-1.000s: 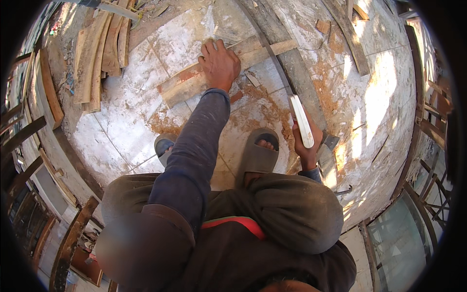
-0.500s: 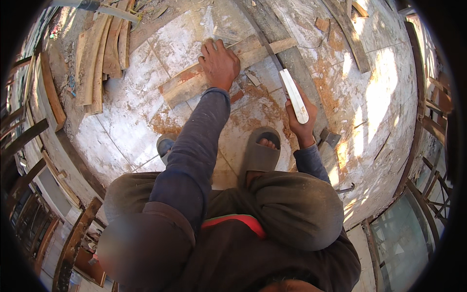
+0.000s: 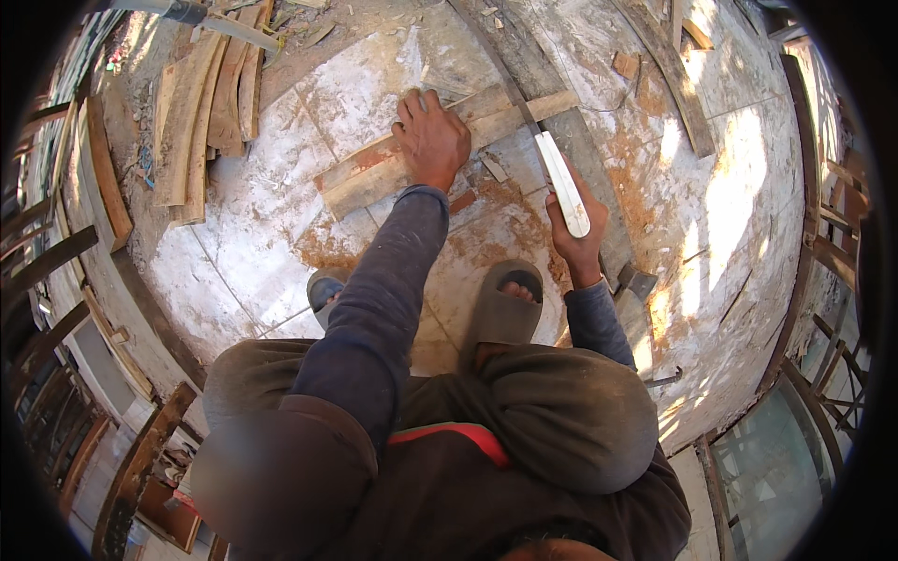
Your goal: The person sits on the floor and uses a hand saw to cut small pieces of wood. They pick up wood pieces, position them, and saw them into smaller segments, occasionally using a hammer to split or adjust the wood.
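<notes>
My left hand (image 3: pixel 434 140) presses on a wooden board (image 3: pixel 360 168), its fingers bent over the far side. The board lies slantwise on the floor, with reddish stains near its left end. In my right hand (image 3: pixel 582 234) is the white handle (image 3: pixel 563 185) of a handsaw. Its long dark blade (image 3: pixel 510 86) crosses the board near the right end and points away from me. How deep the blade sits in the wood, I cannot tell. A grey weathered plank (image 3: pixel 591 178) lies under the board's right end.
Several loose planks (image 3: pixel 192 117) lie at the far left, beside a grey pipe (image 3: pixel 224 23). Another plank (image 3: pixel 669 79) rests at the far right. A hammer (image 3: pixel 636 282) lies right of my sandalled foot (image 3: pixel 505 304). Sawdust (image 3: pixel 505 210) covers the tiles between my hands and feet.
The view has shifted slightly, so the floor sits lower in the picture. Against the board, the saw has slid a little farther away from me. My left hand stays on the board.
</notes>
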Demonstrator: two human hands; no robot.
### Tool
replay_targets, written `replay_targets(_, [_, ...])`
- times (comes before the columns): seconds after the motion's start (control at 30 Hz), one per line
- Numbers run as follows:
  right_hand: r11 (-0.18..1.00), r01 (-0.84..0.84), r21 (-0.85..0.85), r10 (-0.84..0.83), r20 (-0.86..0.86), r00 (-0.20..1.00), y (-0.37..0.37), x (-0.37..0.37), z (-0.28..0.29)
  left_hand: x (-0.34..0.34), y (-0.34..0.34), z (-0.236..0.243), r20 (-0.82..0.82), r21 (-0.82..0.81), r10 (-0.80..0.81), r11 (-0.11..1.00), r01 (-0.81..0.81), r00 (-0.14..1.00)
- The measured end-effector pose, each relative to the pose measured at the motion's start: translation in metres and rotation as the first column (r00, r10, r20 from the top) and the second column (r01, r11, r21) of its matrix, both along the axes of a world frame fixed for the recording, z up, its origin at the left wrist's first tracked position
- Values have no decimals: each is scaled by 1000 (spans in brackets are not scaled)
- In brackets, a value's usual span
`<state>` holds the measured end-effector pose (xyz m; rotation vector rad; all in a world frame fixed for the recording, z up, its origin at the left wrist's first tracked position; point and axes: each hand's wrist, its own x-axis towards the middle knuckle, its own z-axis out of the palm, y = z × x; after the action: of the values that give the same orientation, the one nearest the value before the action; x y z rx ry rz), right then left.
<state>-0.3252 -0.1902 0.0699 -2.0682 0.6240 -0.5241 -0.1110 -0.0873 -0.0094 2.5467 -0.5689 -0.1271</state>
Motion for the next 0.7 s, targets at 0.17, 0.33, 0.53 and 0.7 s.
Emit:
replay_targets(0.17, [963,162,217,-124,-178,976,28,-69,-10,-34,12,-3,43,41,-104,994,102,994])
replay_targets(0.33, [927,225,300,-168,-205,964,37,-99,-8,-36,12,-9,24,-21,-99,995,100,995])
replay_targets(0.53, [995,103,0,-103,-88,991,47,-79,-5,-39,21,0,177,-96,-316,937,336,932])
replay_targets(0.7, [991,121,51,-120,-20,993,56,-70,5,-48,35,6,174,45,-634,769,637,753])
